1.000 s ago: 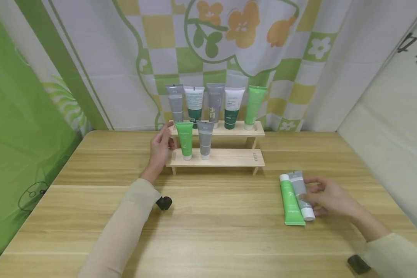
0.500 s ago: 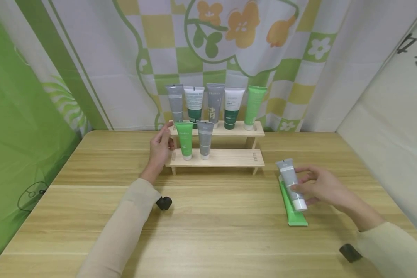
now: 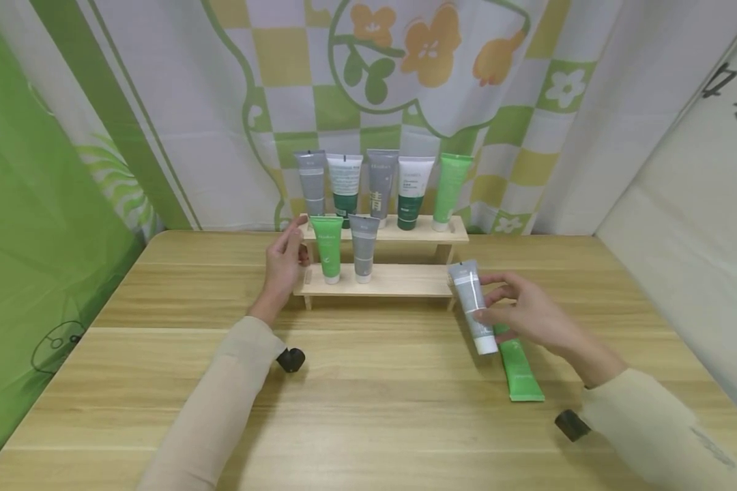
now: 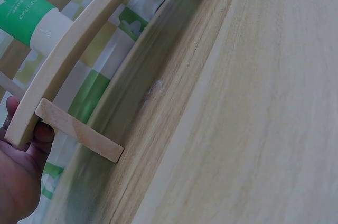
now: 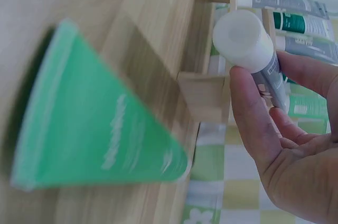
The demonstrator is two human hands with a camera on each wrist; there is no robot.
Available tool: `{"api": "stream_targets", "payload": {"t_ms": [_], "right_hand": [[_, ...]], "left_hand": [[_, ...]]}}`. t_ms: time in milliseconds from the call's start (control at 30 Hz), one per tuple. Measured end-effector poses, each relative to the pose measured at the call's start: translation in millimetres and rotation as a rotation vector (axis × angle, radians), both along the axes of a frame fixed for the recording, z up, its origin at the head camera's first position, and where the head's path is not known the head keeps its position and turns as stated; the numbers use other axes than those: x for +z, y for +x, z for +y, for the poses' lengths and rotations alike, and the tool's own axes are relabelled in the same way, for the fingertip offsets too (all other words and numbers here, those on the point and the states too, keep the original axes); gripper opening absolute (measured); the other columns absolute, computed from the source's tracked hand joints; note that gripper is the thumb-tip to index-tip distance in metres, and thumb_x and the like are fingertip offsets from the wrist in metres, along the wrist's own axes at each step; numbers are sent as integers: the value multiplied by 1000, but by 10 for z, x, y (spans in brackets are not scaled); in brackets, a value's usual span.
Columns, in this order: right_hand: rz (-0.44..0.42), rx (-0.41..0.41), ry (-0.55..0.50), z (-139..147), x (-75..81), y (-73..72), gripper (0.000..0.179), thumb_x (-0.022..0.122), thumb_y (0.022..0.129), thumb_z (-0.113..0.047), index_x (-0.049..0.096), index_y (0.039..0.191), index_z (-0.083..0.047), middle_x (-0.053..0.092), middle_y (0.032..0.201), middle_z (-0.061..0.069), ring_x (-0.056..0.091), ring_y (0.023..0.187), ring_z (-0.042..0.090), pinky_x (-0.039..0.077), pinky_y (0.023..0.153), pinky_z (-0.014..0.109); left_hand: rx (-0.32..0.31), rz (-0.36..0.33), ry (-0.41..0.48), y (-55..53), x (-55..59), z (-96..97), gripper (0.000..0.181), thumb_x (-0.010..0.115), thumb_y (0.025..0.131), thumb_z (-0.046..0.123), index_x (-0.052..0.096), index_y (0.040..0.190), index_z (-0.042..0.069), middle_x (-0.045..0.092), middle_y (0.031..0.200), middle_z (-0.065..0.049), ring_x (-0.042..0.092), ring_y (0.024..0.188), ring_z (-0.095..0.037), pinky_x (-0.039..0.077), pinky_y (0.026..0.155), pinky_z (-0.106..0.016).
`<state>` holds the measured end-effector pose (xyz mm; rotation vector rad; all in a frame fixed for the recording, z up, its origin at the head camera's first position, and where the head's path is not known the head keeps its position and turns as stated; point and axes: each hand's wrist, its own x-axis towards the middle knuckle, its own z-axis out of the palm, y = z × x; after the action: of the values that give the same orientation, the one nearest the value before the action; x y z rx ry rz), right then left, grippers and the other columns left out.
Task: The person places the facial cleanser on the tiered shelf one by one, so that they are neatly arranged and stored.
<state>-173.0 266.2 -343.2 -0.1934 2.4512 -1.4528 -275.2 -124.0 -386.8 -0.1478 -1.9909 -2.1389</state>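
My right hand (image 3: 528, 310) pinches a grey tube (image 3: 471, 300) with a white cap between thumb and fingers, held tilted with the cap end low and towards me. In the right wrist view the white cap (image 5: 240, 36) points at the camera. A green tube (image 3: 518, 372) lies on the table just below that hand, its upper part hidden. My left hand (image 3: 282, 269) grips the left end of a two-tier wooden stand (image 3: 408, 281), thumb and a finger on either side of the board (image 4: 79, 34) in the left wrist view.
On the lower tier stand a green tube (image 3: 328, 249) and a grey tube (image 3: 364, 247), both at the left. Several grey, white-and-dark-green and green tubes (image 3: 451, 187) line the upper tier. A patterned curtain (image 3: 344, 102) hangs behind the wooden table (image 3: 368, 423).
My right hand has lifted the grey tube off its place beside the green tube and carried it left, near the stand's right end. The left hand stays put.
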Motion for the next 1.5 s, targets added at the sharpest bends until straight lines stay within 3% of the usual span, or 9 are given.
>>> {"api": "stream_targets", "payload": {"t_ms": [300,567,733,867,1067,1367,1500], "right_hand": [[30,-34,-109,-342,31,-183,66,74,89,-7,39,144,-3,53,120,27,67,90,34,60,73,53],[68,-31,-189,-618,57,-346,62,72,89,1,40,142,-2,54,121,25,64,98,32,58,79,56],[124,-26,-236,-758,90,-452,61,69,90,6,36,140,0,54,121,28,63,100,36,59,78,52],[188,-12,-240,-851,85,-534,60,66,89,13,34,139,2,55,121,30,63,101,38,60,78,46],[274,-17,-255,-967,45,-620,61,66,89,15,33,139,3,54,123,28,62,104,39,60,80,39],[352,-40,-231,-1070,-23,-716,60,66,89,14,32,137,3,52,124,26,59,113,40,51,99,43],[376,-38,-224,-1117,-46,-738,59,66,88,15,32,135,2,52,123,26,59,113,40,48,102,45]], "left_hand": [[-5,10,1,5,-11,-3,38,45,109,18,55,143,4,49,78,-17,48,65,-20,49,61,-27],[-2,-3,17,2,-16,-15,38,45,109,18,55,143,5,50,78,-13,48,65,-17,49,60,-25],[-2,-7,35,-128,-150,-34,37,46,109,19,56,143,8,50,78,-10,48,65,-18,47,59,-24],[2,2,32,-204,-248,-42,37,46,109,21,56,143,11,50,77,-8,48,64,-16,47,58,-22],[25,33,13,-213,-284,-28,37,47,108,27,59,141,14,50,75,-5,47,63,-12,46,57,-19],[8,13,23,-199,-264,-42,38,47,109,27,57,143,15,50,78,-6,48,64,-13,48,58,-20],[7,13,20,-202,-263,-49,38,46,109,27,57,143,15,50,75,-6,47,63,-13,49,58,-21]]}}
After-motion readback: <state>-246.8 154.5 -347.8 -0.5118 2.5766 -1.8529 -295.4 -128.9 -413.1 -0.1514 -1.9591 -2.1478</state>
